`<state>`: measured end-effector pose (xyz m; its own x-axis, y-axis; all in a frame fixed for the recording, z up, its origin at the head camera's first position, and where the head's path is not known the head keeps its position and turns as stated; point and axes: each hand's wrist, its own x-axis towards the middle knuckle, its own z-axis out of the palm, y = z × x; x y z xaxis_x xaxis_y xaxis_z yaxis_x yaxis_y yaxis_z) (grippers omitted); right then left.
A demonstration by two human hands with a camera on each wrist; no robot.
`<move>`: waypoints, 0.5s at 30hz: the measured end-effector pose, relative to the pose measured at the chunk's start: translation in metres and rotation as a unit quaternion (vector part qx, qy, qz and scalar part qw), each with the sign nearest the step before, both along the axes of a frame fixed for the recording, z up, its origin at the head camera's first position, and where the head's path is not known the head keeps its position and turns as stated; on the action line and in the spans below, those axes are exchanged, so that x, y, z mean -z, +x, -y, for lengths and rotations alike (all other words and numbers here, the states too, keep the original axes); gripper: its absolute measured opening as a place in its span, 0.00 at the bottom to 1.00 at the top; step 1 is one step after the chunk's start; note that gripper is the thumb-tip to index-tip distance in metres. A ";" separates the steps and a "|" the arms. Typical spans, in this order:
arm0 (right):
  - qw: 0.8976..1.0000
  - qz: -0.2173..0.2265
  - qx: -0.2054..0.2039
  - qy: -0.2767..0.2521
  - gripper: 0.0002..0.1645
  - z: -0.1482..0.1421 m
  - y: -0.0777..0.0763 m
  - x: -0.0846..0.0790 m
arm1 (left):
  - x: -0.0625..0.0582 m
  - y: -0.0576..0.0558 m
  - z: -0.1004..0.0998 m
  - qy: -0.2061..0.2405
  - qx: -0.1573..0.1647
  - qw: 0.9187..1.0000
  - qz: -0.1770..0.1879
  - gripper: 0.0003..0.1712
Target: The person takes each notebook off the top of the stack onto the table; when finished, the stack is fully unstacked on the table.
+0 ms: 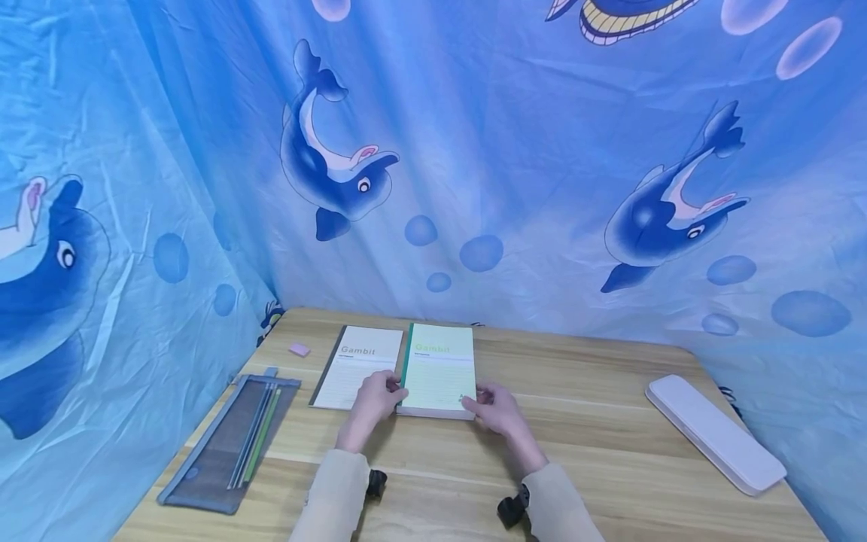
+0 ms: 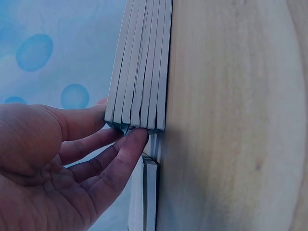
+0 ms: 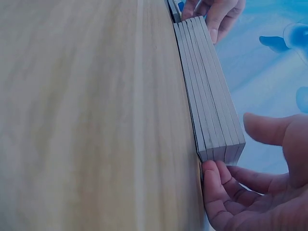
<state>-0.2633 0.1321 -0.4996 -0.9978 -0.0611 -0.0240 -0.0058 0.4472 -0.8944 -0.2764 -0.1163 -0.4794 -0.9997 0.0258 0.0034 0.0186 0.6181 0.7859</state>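
A stack of several notebooks (image 1: 436, 369) lies on the table, the top cover pale green with a green spine and the word Gambit. In the left wrist view the stack's page edges (image 2: 139, 62) face the camera. My left hand (image 1: 378, 397) holds its near left corner, thumb at the top edge and fingers against the spine side. At the near right corner my right hand (image 1: 500, 409) has bent fingers (image 3: 216, 180) against the side; its thumb is over the cover. Left of the stack lies a white notebook (image 1: 359, 369) with a dark spine, partly behind my left hand.
A mesh zip pouch (image 1: 203, 452) with pencils (image 1: 260, 436) in or on it lies at the table's left edge. A pink eraser (image 1: 299, 349) sits near the back left. A white pencil case (image 1: 714, 433) lies at the right edge. A dolphin-print curtain (image 1: 508, 150) hangs behind the table.
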 end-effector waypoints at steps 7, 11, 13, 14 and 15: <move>0.999 0.002 -0.012 -0.030 0.31 0.000 0.000 0.002 | 0.001 -0.001 0.000 -0.005 0.003 1.000 0.001 0.20; 0.999 0.014 -0.003 -0.044 0.29 0.000 0.001 0.001 | 0.001 0.001 0.000 0.000 0.002 1.000 0.003 0.21; 0.999 0.016 0.002 -0.049 0.27 0.001 0.001 0.000 | 0.000 0.001 0.000 0.003 0.001 1.000 0.006 0.22; 0.999 0.016 0.004 -0.050 0.26 0.001 0.001 0.000 | 0.000 0.001 0.000 0.002 0.002 1.000 0.004 0.22; 0.998 0.016 0.007 -0.053 0.25 0.002 0.001 0.000 | 0.000 0.001 0.000 0.004 0.001 1.000 0.006 0.23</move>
<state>-0.2622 0.1301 -0.4991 -0.9975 -0.0509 -0.0499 0.0290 0.3503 -0.9362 -0.2751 -0.1166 -0.4789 -0.9996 0.0268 -0.0077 0.0103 0.6124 0.7905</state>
